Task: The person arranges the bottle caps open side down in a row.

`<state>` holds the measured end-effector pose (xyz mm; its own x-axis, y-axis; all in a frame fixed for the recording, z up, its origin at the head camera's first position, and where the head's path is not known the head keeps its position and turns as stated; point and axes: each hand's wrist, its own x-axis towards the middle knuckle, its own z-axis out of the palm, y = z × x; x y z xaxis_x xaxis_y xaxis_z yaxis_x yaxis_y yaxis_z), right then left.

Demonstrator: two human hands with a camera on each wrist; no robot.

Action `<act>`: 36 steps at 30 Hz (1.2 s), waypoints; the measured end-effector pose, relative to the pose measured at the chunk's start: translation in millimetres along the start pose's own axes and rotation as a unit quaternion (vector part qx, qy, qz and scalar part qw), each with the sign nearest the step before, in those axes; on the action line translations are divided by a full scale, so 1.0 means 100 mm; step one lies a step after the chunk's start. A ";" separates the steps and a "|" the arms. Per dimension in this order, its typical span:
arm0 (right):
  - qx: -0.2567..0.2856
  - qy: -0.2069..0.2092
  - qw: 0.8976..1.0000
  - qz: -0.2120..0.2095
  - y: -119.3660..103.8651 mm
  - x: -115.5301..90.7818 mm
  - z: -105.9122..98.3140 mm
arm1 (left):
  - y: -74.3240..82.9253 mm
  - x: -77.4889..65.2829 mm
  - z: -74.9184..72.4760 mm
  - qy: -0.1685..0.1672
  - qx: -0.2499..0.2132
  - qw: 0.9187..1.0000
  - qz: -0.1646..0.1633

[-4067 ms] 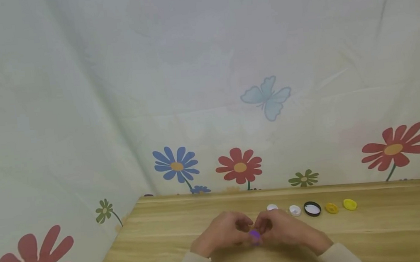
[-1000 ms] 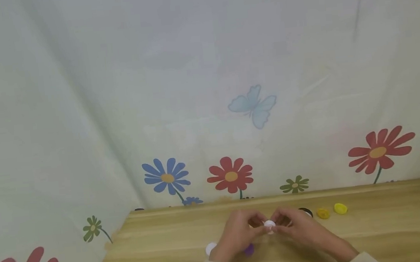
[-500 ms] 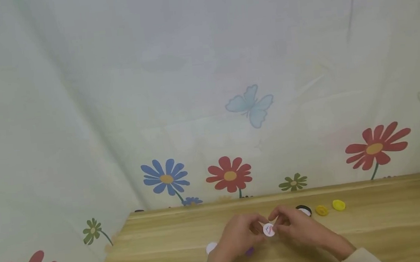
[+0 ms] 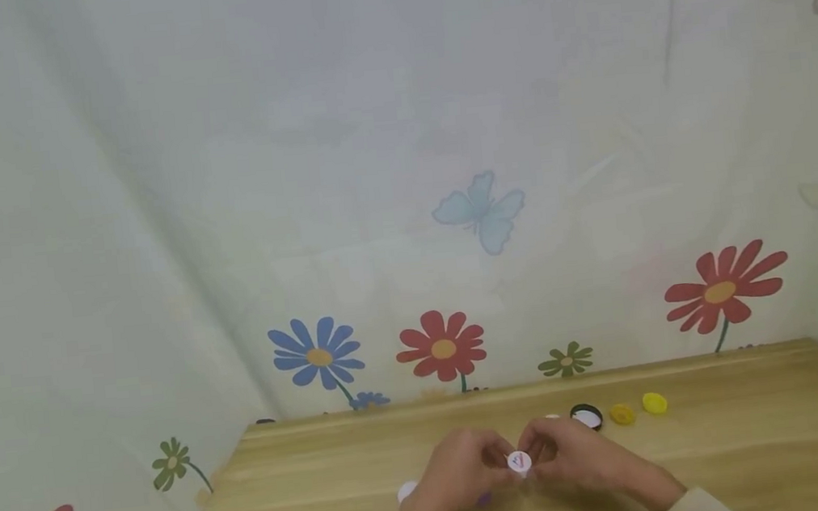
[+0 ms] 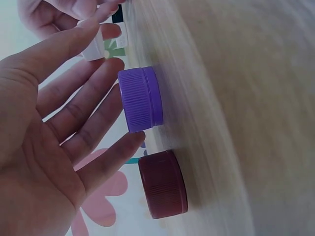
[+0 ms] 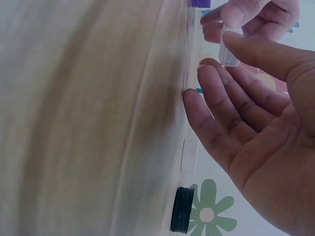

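Note:
Both hands hold a small white bottle cap [image 4: 519, 462] between them, low over the wooden table. Its round face, printed with red and blue marks, shows in the head view. Thumb and fingers of my left hand [image 4: 464, 466] pinch its left side, while my right hand [image 4: 576, 456] pinches its right side. The wrist views show the other fingers spread loosely, palms bare. A ribbed purple bottle cap [image 5: 141, 99] stands on the table by the left fingertips, with a dark red bottle cap [image 5: 164, 184] beside it. From above, the left hand partly covers the purple one.
A white disc [image 4: 406, 491] lies beside the left wrist. Behind the right hand a black ring-shaped cap [image 4: 586, 418], an orange cap [image 4: 622, 414] and a yellow cap [image 4: 655, 403] form a row. A flowered cloth [image 4: 340, 132] hangs beyond the table [image 4: 311, 467].
Earlier both hands held the purple cap; it now stands on the table and they hold a white cap. Over the last second that cap has been turned so its printed face shows.

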<state>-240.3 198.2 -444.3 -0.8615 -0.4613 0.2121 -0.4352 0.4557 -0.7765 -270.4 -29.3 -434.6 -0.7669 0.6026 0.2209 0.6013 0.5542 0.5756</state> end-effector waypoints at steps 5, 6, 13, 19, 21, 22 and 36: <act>-0.003 -0.008 1.000 0.000 0.00 0.02 0.00 | 0.00 0.00 -0.02 -0.007 0.006 1.000 -0.005; -0.002 -0.009 1.000 0.000 0.00 0.02 0.00 | 0.00 0.00 -0.02 -0.010 0.005 1.000 -0.008; -0.003 -0.009 1.000 -0.010 0.00 0.02 0.05 | -0.01 -0.02 -0.01 -0.024 0.005 1.000 -0.018; -0.022 -0.003 0.999 -0.033 -0.02 0.02 0.06 | -0.02 -0.01 -0.01 -0.026 -0.004 1.000 -0.014; -0.029 -0.005 0.999 -0.033 -0.02 0.03 0.05 | -0.02 0.00 -0.02 -0.027 -0.004 0.999 -0.016; -0.033 -0.005 0.999 -0.033 -0.02 0.03 0.05 | -0.02 -0.01 -0.02 -0.029 -0.002 0.999 -0.019; -0.025 -0.024 0.999 -0.012 -0.01 0.04 0.08 | 0.01 -0.01 -0.02 -0.043 0.022 0.999 -0.015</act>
<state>-241.4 190.2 -447.1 -0.8378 -0.5078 0.2006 -0.4688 0.4805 -0.7412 -269.4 -30.8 -432.5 -0.7632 0.6320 0.1343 0.5892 0.5955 0.5461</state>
